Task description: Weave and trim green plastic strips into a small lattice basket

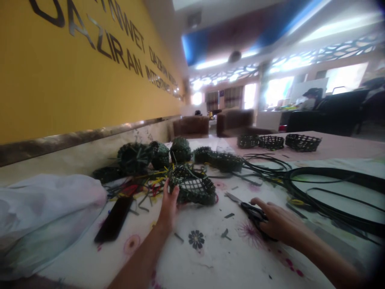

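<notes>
Over tablecloth [224, 255], scissors [254, 212] aslant toward basket [195, 195] in pinch of left grip [170, 202], closure of right grip [281, 222] unclear

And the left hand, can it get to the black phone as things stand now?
Probably yes: the black phone lies to the left of the left hand, uncovered, with nothing tall between them. However, that hand holds the woven basket, so it would likely have to let go first.
</notes>
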Tool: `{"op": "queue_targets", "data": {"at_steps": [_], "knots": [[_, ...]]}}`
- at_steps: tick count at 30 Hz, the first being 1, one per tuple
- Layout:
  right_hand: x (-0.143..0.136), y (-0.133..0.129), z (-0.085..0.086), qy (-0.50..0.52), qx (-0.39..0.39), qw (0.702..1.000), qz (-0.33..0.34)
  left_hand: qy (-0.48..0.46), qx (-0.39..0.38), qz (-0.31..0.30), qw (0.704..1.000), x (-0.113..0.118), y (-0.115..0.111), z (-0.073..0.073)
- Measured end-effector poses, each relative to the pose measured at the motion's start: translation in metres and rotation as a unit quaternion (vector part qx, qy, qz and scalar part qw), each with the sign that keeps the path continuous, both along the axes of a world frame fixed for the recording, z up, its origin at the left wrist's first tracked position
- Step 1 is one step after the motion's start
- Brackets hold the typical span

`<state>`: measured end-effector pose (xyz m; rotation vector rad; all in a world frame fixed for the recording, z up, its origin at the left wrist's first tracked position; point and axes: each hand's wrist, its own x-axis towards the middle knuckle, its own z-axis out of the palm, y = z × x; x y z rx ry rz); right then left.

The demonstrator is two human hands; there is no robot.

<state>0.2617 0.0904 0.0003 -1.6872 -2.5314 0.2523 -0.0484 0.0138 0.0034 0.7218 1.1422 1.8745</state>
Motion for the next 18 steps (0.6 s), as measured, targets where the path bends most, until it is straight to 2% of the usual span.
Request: {"op": "queue_targets", "data": {"at_steps": [6, 8, 9, 10, 11, 13, 14, 16, 18], "knots": [[-0.001, 0.001, 0.000, -0.009, 0.021, 0.999, -0.023, 0.022, 0.008, -0.010, 1.000, 0.003, -0.001, 0.002], [-0.002, 0.001, 0.006, 0.053, 0.005, 0.998, -0.024, 0.026, 0.007, -0.007, 1.000, 0.005, -0.002, 0.005], [-0.003, -0.001, 0.009, 0.118, -0.026, 0.992, -0.022, 0.031, 0.008, -0.004, 0.999, 0.007, -0.003, 0.005], [-0.004, -0.003, 0.012, 0.202, -0.074, 0.976, -0.017, 0.038, 0.011, -0.002, 0.999, 0.008, -0.003, 0.006], [-0.006, -0.006, 0.015, 0.293, -0.133, 0.947, -0.007, 0.045, 0.017, 0.000, 0.999, 0.010, -0.004, 0.006], [-0.010, -0.016, 0.021, 0.437, -0.244, 0.865, 0.020, 0.060, 0.029, 0.006, 0.998, 0.012, -0.004, 0.005], [-0.013, -0.022, 0.023, 0.477, -0.271, 0.836, 0.035, 0.067, 0.034, 0.009, 0.997, 0.013, -0.004, 0.004], [-0.019, -0.033, 0.027, 0.503, -0.269, 0.817, 0.078, 0.080, 0.040, 0.016, 0.996, 0.015, -0.005, 0.002], [-0.026, -0.044, 0.029, 0.486, -0.244, 0.830, 0.125, 0.103, 0.046, 0.021, 0.993, 0.018, -0.006, 0.001]]}}
